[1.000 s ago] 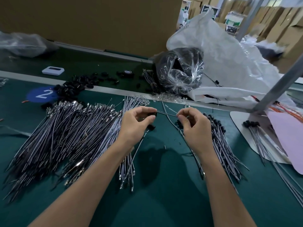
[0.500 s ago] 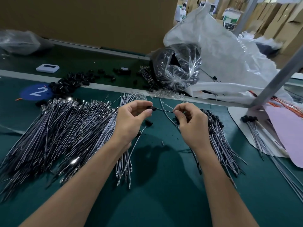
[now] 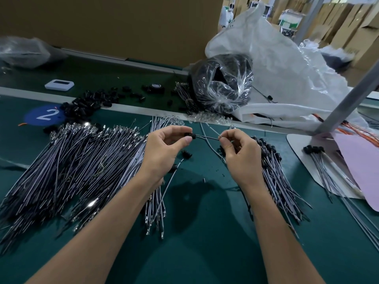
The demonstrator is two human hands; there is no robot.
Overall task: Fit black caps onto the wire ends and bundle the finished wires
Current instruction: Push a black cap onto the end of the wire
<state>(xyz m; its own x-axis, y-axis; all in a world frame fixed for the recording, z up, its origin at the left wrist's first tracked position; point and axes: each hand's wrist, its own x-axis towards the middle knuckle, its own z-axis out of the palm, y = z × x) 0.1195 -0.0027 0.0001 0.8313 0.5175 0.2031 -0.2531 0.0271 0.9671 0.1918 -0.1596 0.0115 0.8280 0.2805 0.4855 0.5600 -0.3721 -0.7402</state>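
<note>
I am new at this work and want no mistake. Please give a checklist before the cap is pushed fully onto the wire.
1. Left hand pinches the black cap: ok.
2. Right hand pinches the wire near its end: ok.
3. Wire points into the cap: ok.
4. Cap fully seated: cannot tell.
5. Pile of capped wires lies by the right hand: ok.
</note>
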